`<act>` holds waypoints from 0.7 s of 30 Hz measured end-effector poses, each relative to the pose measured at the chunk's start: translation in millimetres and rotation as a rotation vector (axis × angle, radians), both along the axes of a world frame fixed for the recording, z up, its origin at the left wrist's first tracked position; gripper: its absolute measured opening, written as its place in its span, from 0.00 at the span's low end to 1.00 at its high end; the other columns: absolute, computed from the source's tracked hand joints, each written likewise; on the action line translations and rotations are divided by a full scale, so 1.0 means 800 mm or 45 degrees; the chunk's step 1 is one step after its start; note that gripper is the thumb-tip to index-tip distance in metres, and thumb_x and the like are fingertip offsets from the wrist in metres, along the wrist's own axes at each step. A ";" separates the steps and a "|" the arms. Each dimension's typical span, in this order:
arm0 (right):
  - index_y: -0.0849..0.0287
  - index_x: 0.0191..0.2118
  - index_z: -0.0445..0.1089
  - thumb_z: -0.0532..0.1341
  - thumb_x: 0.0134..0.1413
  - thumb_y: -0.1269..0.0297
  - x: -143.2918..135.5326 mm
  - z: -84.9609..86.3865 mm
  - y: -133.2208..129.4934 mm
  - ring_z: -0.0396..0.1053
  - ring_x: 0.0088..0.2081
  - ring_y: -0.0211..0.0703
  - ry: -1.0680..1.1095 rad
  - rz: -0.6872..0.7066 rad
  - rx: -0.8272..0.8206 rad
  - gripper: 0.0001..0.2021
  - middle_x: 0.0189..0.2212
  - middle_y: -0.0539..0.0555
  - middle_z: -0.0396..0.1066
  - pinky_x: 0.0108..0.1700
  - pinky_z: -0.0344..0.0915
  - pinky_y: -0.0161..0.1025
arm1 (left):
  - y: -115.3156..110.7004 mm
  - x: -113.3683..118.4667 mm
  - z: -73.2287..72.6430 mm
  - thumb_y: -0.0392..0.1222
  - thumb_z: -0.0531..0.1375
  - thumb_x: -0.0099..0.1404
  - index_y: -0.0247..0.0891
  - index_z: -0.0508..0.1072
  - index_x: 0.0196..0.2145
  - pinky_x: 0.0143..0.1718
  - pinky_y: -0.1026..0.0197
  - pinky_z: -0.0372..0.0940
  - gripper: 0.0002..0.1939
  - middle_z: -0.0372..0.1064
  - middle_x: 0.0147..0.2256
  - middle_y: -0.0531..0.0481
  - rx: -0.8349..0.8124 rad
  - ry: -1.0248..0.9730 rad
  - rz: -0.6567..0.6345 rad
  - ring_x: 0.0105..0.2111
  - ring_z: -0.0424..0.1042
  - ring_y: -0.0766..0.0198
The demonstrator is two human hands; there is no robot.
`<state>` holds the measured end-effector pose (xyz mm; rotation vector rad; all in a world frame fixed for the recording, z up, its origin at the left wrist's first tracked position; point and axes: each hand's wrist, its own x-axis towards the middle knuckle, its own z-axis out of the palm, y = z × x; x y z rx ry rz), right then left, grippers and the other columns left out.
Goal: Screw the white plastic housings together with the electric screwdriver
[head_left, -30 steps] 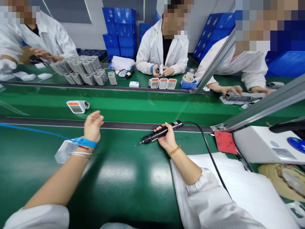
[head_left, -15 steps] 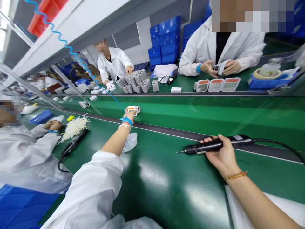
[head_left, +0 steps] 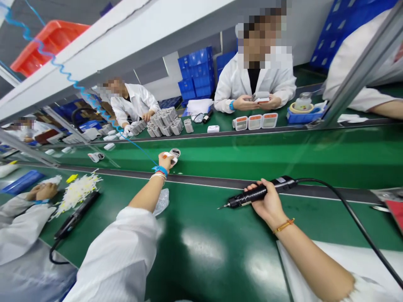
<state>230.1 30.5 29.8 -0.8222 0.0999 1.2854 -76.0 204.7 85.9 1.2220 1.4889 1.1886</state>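
Note:
My left hand reaches over the green belt and grips a white housing with an orange patch and a round opening at its far end. Its wrist carries a blue band. Closed around a black electric screwdriver, my right hand is above the near edge of the belt. The thin bit points left, and a black cable runs off to the right. Below my left wrist a clear plastic bag lies on the green table, partly hidden by my forearm.
Across the belt, a person holds a white part behind three orange-marked housings. Another stands by stacked grey parts. At left are a co-worker's hands, white-yellow strips and a second screwdriver. A metal post rises at right.
The view has swung to the right. The housing in my left hand has tilted, its round opening now showing more. The person opposite has lowered and turned the white part they hold.

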 end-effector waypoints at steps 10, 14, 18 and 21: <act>0.59 0.27 0.59 0.58 0.47 0.65 0.002 -0.002 -0.001 0.65 0.25 0.36 -0.045 0.060 0.012 0.06 0.22 0.48 0.61 0.32 0.71 0.38 | -0.190 0.063 -0.030 0.43 0.56 0.53 0.34 0.63 0.51 0.52 0.36 0.55 0.27 0.68 0.47 0.40 -0.370 -1.361 -0.665 0.50 0.65 0.44; 0.59 0.27 0.59 0.57 0.48 0.64 0.002 -0.003 -0.002 0.65 0.25 0.36 -0.068 0.070 0.000 0.06 0.23 0.48 0.61 0.33 0.71 0.39 | -0.234 0.065 -0.046 0.35 0.54 0.50 0.43 0.61 0.53 0.50 0.29 0.51 0.30 0.67 0.49 0.47 -0.427 -1.408 -0.668 0.50 0.64 0.45; 0.59 0.26 0.59 0.56 0.48 0.65 0.002 -0.004 -0.002 0.65 0.25 0.35 -0.071 0.062 -0.009 0.05 0.22 0.48 0.61 0.32 0.71 0.39 | -0.260 0.066 -0.058 0.32 0.55 0.44 0.45 0.62 0.50 0.48 0.34 0.57 0.32 0.66 0.48 0.49 -0.351 -1.253 -0.704 0.48 0.67 0.47; 0.60 0.26 0.59 0.56 0.48 0.65 0.002 -0.003 -0.003 0.64 0.25 0.35 -0.066 0.055 -0.004 0.06 0.22 0.48 0.61 0.32 0.70 0.39 | -0.274 0.077 -0.066 0.32 0.60 0.44 0.40 0.64 0.45 0.44 0.49 0.64 0.27 0.68 0.43 0.48 -0.228 -1.072 -0.676 0.42 0.70 0.54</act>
